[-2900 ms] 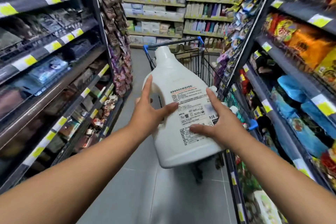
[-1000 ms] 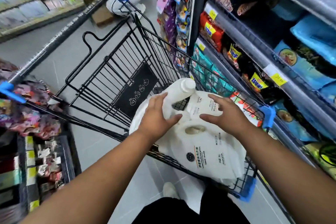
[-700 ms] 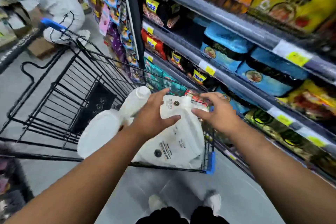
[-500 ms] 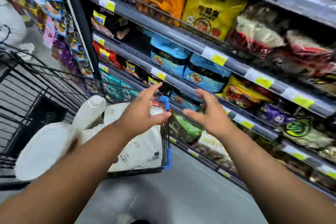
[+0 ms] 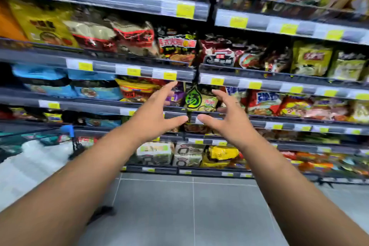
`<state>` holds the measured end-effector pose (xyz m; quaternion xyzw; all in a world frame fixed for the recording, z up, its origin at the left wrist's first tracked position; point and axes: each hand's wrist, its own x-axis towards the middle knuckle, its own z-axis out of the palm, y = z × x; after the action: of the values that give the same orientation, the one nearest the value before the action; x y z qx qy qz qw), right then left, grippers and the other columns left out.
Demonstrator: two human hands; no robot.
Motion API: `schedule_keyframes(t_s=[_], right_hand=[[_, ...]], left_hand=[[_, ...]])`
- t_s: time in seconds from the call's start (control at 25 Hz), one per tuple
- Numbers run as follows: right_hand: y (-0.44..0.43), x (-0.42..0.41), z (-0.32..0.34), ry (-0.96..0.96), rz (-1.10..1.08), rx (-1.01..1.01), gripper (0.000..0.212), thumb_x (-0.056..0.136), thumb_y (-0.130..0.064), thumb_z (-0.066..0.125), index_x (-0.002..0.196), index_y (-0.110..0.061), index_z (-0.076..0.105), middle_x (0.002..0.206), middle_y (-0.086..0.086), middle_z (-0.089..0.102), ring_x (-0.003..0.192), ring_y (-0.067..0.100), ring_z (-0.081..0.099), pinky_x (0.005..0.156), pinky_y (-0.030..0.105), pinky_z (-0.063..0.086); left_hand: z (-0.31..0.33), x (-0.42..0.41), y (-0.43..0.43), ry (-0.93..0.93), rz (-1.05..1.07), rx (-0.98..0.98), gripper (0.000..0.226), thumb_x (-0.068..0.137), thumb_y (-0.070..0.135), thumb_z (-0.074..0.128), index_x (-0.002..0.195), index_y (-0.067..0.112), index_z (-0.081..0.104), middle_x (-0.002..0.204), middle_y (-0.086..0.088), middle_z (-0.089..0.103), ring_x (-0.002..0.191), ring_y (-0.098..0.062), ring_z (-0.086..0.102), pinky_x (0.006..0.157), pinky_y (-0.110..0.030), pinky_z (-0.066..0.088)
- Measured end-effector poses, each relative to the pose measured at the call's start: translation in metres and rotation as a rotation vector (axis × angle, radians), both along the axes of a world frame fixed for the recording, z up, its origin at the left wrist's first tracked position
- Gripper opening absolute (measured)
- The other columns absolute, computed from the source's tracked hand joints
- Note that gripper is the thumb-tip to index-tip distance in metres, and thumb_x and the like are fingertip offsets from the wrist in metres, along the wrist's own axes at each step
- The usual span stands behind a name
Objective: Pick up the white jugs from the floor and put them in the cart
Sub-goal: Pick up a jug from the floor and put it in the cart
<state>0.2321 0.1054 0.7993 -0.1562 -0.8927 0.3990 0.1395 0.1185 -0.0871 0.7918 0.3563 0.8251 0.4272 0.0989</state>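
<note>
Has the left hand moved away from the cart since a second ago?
Yes. The left hand was over the cart; now it is open and empty, well right of its blue corner, in front of the snack shelves.

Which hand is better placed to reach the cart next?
Left, probably: the cart sits at the far left, nearer the left hand; the right hand, equally open and empty, is farther away.

Grey tiled floor [image 5: 191,211], dark shelves [image 5: 139,70] of snack packets [image 5: 175,48]
</note>
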Motion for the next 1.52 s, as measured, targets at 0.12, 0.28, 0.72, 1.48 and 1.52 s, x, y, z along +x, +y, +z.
schedule_keyframes(t_s=[0.12, 0.28, 0.72, 1.48, 1.52], right_hand=[[0.086, 0.083, 0.009, 0.029, -0.165, -0.055, 0.081, 0.080, -0.048, 0.075, 0.148, -0.037, 0.033, 0.151, -0.006, 0.032, 0.133, 0.018, 0.042, 0.107, 0.039, 0.041], [0.178, 0.180, 0.013, 0.086, -0.424, -0.109, 0.089, 0.068, -0.068, 0.073, 0.145, -0.044, 0.034, 0.150, -0.004, 0.036, 0.130, 0.021, 0.047, 0.103, 0.048, 0.047], [0.343, 0.357, 0.016, 0.166, -1.133, -0.071, 0.075, 0.076, -0.035, 0.083, 0.141, -0.034, 0.045, 0.130, -0.003, 0.046, 0.097, 0.014, 0.058, 0.078, 0.015, 0.044], [0.537, 0.685, -0.046, 0.185, -1.808, -0.229, 0.077, 0.078, -0.037, 0.080, 0.144, -0.037, 0.039, 0.142, 0.000, 0.040, 0.110, 0.017, 0.056, 0.087, 0.028, 0.043], [0.556, 0.708, -0.046, 0.183, -1.817, -0.240, 0.077, 0.079, -0.037, 0.079, 0.145, -0.036, 0.039, 0.144, 0.001, 0.041, 0.110, 0.017, 0.056, 0.087, 0.028, 0.042]], left_hand=[[0.022, 0.050, 0.106, 0.014, -0.169, -0.006, 0.098, 0.074, 0.052, 0.074, 0.154, 0.039, 0.019, 0.145, 0.006, 0.045, 0.124, -0.014, 0.053, 0.104, -0.044, 0.047], [0.039, 0.108, 0.227, 0.047, -0.416, -0.034, 0.099, 0.073, 0.055, 0.070, 0.155, 0.038, 0.017, 0.147, 0.006, 0.044, 0.125, -0.013, 0.052, 0.107, -0.042, 0.045], [0.029, 0.247, 0.530, 0.035, -1.042, -0.024, 0.091, 0.082, 0.042, 0.077, 0.153, 0.037, 0.021, 0.143, 0.005, 0.046, 0.131, -0.018, 0.049, 0.108, -0.042, 0.042], [-0.015, 0.601, 0.856, -0.139, -1.549, -0.127, 0.086, 0.082, 0.033, 0.079, 0.151, 0.038, 0.027, 0.138, 0.003, 0.050, 0.116, -0.013, 0.056, 0.105, -0.038, 0.047], [-0.015, 0.620, 0.874, -0.147, -1.539, -0.130, 0.086, 0.082, 0.033, 0.078, 0.151, 0.039, 0.027, 0.139, 0.003, 0.049, 0.117, -0.012, 0.056, 0.104, -0.037, 0.047]])
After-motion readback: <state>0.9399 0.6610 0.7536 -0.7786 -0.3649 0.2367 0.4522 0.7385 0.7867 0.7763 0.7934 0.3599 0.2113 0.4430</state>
